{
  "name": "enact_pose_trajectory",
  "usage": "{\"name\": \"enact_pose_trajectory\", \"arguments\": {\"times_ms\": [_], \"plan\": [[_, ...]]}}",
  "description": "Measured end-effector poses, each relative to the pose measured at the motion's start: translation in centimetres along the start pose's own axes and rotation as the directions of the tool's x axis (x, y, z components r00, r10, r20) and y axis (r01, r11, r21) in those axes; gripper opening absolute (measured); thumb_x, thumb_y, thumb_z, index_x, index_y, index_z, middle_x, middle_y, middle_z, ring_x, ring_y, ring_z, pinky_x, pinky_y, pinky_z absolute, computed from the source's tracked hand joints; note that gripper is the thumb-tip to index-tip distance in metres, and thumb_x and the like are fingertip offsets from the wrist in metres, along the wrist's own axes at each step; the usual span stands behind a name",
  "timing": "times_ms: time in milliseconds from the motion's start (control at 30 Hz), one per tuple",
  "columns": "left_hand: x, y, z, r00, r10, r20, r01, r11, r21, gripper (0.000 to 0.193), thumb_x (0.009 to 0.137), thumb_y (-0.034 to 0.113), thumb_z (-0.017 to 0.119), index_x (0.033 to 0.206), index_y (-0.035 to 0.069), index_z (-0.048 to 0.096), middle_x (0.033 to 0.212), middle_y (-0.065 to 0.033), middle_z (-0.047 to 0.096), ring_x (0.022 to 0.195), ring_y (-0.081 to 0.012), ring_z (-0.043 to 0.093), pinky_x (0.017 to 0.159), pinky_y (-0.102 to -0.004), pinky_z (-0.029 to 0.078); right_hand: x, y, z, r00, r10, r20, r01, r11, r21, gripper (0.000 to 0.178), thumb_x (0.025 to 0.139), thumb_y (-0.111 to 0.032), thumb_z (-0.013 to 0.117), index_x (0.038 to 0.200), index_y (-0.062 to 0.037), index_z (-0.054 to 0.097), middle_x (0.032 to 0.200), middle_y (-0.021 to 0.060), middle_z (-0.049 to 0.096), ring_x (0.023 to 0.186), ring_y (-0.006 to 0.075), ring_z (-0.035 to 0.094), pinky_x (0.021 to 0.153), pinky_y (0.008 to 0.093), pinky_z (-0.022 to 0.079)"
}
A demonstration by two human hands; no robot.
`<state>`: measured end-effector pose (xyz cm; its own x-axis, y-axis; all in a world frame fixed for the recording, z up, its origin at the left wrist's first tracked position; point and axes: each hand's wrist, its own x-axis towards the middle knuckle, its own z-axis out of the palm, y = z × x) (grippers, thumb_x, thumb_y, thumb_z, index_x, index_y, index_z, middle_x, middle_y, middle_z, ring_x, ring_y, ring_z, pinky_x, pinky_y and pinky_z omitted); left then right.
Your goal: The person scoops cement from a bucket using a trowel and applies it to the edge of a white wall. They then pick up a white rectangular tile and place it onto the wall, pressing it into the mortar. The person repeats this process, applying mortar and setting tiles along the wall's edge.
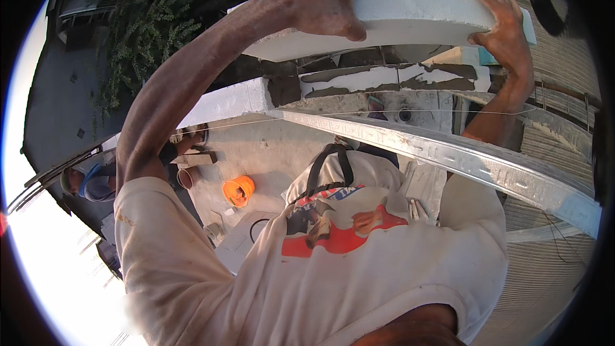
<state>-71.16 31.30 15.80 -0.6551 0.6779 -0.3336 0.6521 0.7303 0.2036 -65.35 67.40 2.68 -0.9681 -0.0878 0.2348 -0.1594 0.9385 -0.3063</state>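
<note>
A long white building block point(419, 9) is raised above a low block wall, held between both my hands. My left hand point(323, 0) clasps its left part, with the thumb on the near face. Around its right end wraps my right hand point(503, 29), fingers over the top and thumb on the near side. Beneath the block, grey mortar point(349, 83) lies in uneven patches along the wall top, with white showing through. A laid white block point(224, 104) adjoins the mortar on the left. The raised block appears apart from the mortar.
A metal channel point(410, 140) slants across, close to my right arm. A thin string point(474, 113) runs along the wall. Below are an orange bucket point(238, 190) and a brown bucket point(188, 177). Another person point(99, 182) is at the left. Leafy branches point(147, 35) hang beyond the wall; ribbed sheeting point(544, 282) is right.
</note>
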Motion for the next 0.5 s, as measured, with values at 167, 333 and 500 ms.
{"name": "enact_pose_trajectory", "arguments": {"times_ms": [167,333,500], "plan": [[1.2,0.0,5.0,0.998,0.009,-0.055,-0.012,0.998,-0.06,0.094,0.059,0.038,0.086,0.136,-0.009,0.059,0.101,-0.0267,0.075,0.084,-0.0355,0.077,0.085,-0.0411,0.064,-1.3,2.1,0.0,0.99,-0.09,0.105,0.094,0.995,-0.035,0.091,0.063,0.004,0.085,0.146,-0.0218,0.061,0.153,0.0054,0.057,0.148,0.0297,0.044,0.13,0.0503,0.025],[1.8,0.8,6.8,1.0,0.019,-0.003,-0.019,0.985,-0.169,0.097,0.06,0.037,0.086,0.141,-0.008,0.055,0.102,-0.0253,0.075,0.084,-0.0339,0.077,0.083,-0.0411,0.064,-3.6,-0.7,0.0,0.997,-0.04,0.059,0.041,0.999,-0.001,0.088,0.066,-0.001,0.081,0.148,-0.0218,0.058,0.153,0.0062,0.056,0.147,0.0305,0.044,0.129,0.0521,0.024],[1.8,1.3,7.4,0.995,0.018,0.099,0.008,0.966,-0.258,0.093,0.059,0.033,0.09,0.137,-0.006,0.055,0.102,-0.0224,0.074,0.086,-0.0308,0.077,0.083,-0.0406,0.063,-4.3,-2.0,-1.1,0.994,-0.105,0.038,0.104,0.994,0.042,0.085,0.07,-0.005,0.078,0.15,-0.0219,0.055,0.153,0.0071,0.055,0.147,0.0314,0.044,0.129,0.0538,0.022]]}}
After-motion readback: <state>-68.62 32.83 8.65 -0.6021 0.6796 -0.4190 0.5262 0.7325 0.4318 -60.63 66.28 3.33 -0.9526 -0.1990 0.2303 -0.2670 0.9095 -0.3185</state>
